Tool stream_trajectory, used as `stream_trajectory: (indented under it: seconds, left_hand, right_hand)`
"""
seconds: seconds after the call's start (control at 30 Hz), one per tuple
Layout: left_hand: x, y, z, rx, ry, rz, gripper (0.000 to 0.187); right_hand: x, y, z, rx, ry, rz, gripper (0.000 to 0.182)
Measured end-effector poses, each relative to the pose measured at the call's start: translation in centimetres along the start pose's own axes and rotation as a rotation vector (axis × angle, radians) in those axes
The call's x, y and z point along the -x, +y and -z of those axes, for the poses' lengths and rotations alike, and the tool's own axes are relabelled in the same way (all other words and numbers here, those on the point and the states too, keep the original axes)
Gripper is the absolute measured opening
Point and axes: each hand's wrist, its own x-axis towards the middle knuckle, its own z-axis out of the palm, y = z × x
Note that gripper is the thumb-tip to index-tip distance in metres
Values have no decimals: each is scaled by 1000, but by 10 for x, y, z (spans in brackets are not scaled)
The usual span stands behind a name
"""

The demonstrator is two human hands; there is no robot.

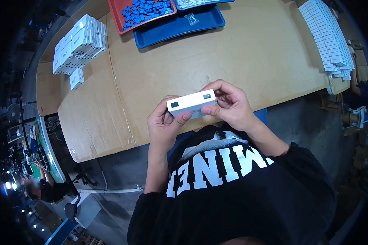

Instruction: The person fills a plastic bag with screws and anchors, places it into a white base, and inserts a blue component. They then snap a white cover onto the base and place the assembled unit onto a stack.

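Note:
A small white box (191, 101) with two dark squares on its upward side is held up near the table's front edge. My left hand (163, 118) closes on its left end, thumb on the side facing me. At the right end, my right hand (231, 106) grips it between thumb and curled fingers. Some small print shows on the face by my right thumb, too small to read. The fingertips behind the box are partly hidden.
White boxes (79, 43) are stacked at the left, with a single box (76, 79) before them. Long rows of white boxes (325, 36) stand at the right edge. A red tray (119, 20) of blue parts and a blue tray (159, 38) with a small clear bag lie at the back.

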Motion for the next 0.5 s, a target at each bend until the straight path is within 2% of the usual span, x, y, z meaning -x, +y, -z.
stream_trajectory:
  seconds: [0.1, 0.2, 0.3, 0.4, 0.5]
  left_hand:
    - [-5, -4, -1, -153, -13, -79, 42]
    - [-2, -4, -7, -187, 24, -124, 44]
    - [0, -9, -8, -167, 40, -135, 42]
    - [4, -17, -3, -26, 5, -77, 40]
    - [3, -17, 0, -109, -38, -135, 36]
  right_hand:
    - [-6, -14, -7, 173, 38, 25, 43]
    - [-8, -9, 2, 203, -13, 38, 39]
    - [-10, -10, -5, 51, 26, 77, 35]
    - [-1, -7, 2, 107, 7, 54, 36]
    - [3, -3, 2, 84, 25, 75, 36]
